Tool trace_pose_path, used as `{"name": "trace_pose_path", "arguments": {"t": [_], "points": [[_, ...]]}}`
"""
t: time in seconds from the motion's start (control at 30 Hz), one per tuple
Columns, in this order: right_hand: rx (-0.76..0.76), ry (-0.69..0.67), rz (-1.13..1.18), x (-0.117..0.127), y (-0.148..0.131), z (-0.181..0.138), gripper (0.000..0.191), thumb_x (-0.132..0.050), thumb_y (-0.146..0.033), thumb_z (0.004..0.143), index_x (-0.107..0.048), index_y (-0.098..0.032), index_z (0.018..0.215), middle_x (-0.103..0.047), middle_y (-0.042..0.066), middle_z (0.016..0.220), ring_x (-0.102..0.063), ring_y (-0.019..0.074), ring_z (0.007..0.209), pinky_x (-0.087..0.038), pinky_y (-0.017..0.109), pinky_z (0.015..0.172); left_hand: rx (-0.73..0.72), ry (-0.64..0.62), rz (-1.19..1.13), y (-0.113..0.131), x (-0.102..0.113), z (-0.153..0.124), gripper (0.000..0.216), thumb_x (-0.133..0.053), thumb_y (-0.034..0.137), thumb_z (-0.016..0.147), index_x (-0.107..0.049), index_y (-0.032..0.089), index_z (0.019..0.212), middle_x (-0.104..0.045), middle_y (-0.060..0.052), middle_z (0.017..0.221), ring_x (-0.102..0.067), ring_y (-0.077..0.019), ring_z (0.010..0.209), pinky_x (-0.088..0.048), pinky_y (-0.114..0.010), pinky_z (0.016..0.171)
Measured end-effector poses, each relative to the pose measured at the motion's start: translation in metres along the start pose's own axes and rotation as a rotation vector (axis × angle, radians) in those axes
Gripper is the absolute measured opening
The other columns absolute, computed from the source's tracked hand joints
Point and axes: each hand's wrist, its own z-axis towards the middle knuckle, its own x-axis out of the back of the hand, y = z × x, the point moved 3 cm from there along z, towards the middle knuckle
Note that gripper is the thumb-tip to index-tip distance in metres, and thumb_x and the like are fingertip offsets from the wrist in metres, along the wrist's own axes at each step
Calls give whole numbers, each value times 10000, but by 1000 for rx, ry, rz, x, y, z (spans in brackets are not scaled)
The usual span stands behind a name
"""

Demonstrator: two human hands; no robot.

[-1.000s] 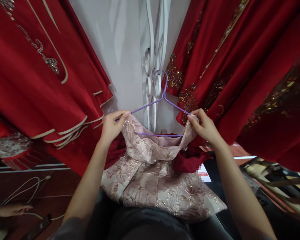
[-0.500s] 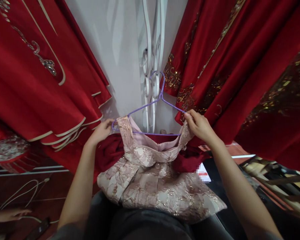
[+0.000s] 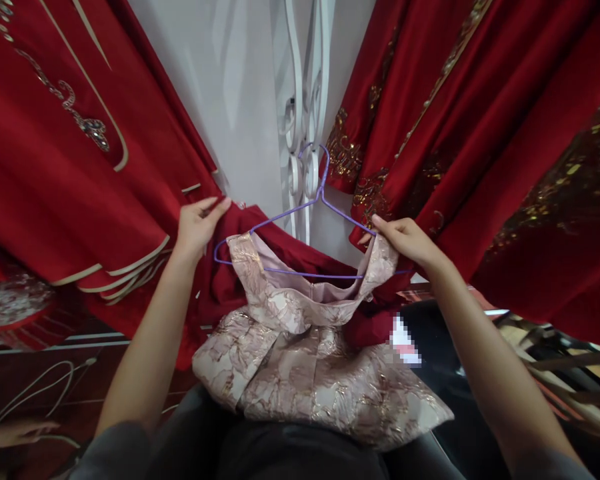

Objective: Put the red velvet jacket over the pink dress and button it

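A pale pink brocade garment [image 3: 305,360] hangs on a purple wire hanger [image 3: 300,208] over my lap. My right hand [image 3: 403,239] is closed on the garment's right shoulder and the hanger's right arm. My left hand [image 3: 197,223] has let the pink cloth go and pinches the edge of a dark red cloth [image 3: 260,233] that lies behind the pink garment, lifting it up at the left. The hanger's hook sits in front of a white scrolled metal stand [image 3: 305,133].
Red embroidered gowns hang at the left [image 3: 70,153] and right [image 3: 480,147], close on both sides. A white wall [image 3: 240,107] is behind. White cables [image 3: 40,387] lie on the dark floor at lower left, where another person's hand [image 3: 15,433] rests.
My left hand left the pink garment's left shoulder, moved up and left, and took hold of the dark red cloth, raising it. The right hand stayed on the right shoulder.
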Motion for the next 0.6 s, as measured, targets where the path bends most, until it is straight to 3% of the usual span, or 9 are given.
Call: {"name": "trace_pose_path", "arguments": {"t": [0.07, 0.13, 0.23, 0.33, 0.47, 0.6], "points": [[-131, -100, 132, -1, 6, 8, 672, -379, -733, 829, -743, -180, 716, -706, 80, 642, -630, 195, 577, -481, 270, 556, -101, 38, -97, 24, -9, -4, 419, -671, 526, 755, -736, 177, 978, -734, -62, 984, -675, -201, 934, -520, -326, 886], [-267, -222, 246, -7, 14, 17, 703, -350, -753, 824, -746, -178, 738, -711, 98, 647, -631, 201, 544, -487, 280, 505, -111, 17, -157, 33, -17, -12, 393, -667, 518, 767, -742, 189, 968, -738, -57, 966, -676, -205, 956, -516, -336, 910], [-395, -442, 324, -19, 21, 28, 580, -469, -687, 820, -743, -175, 829, -739, 101, 749, -662, 213, 598, -515, 283, 505, -45, -165, -134, 33, -26, -23, 391, -685, 514, 754, -753, 185, 955, -740, -71, 984, -670, -230, 994, -492, -365, 961], [-439, -581, 320, -28, 24, 35, 395, -625, -539, 796, -736, -167, 868, -748, 98, 834, -693, 230, 702, -556, 300, 604, -55, -340, -53, 34, -27, -30, 389, -689, 509, 755, -755, 192, 971, -711, -80, 1105, -618, -248, 1117, -415, -373, 1053], [-497, -484, 241, -30, 30, 42, 341, -667, -479, 772, -723, -150, 843, -739, 96, 755, -698, 242, 720, -563, 332, 650, 8, -384, -57, 35, -24, -31, 414, -699, 513, 742, -749, 198, 1006, -711, -86, 1109, -614, -258, 1126, -403, -380, 1063], [-384, -180, -92, -30, 32, 54, 348, -697, -476, 724, -705, -132, 770, -712, 84, 647, -671, 225, 613, -534, 327, 576, 103, -360, -129, 26, -24, -28, 421, -727, 497, 716, -755, 179, 989, -735, -92, 1029, -658, -269, 1034, -474, -378, 984]]}}
